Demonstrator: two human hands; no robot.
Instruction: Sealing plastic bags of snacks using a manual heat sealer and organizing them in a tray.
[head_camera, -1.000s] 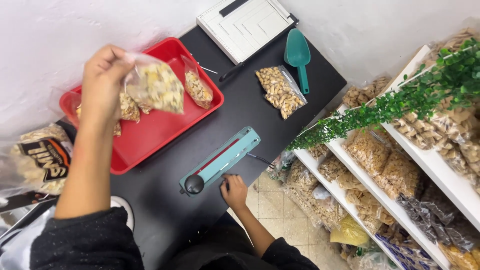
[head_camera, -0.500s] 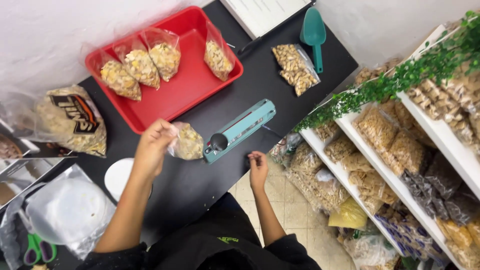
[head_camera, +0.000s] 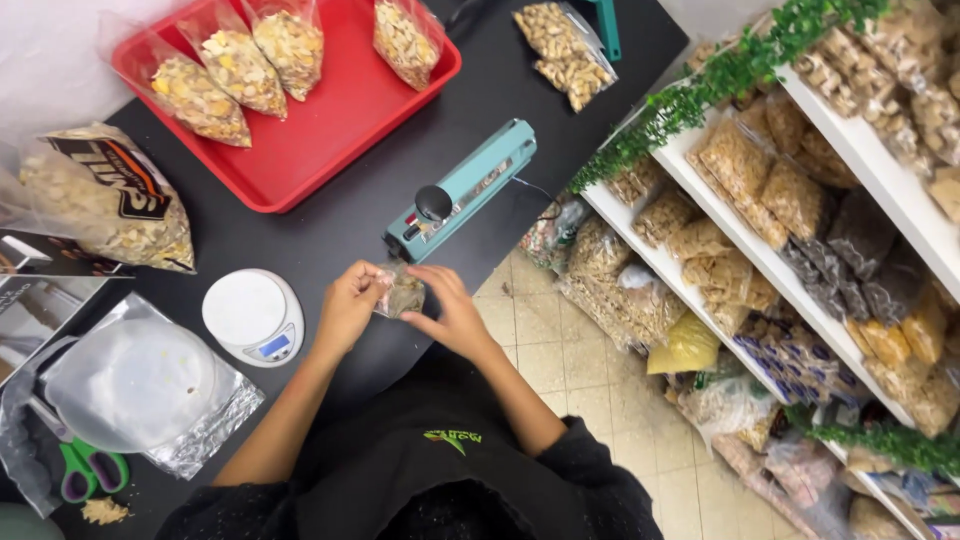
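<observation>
Small clear snack-filled plastic bag: now gripped by left hand and right hand, apparently at its top.
Change: right hand raised from bench edge.

I stood at a black table; white wall at 10 o'clock. Beige tiled floor at 5 o'clock. White shelves at 3 o'clock, packed with bagged snacks, green fake vine along the edges. Light even.
</observation>
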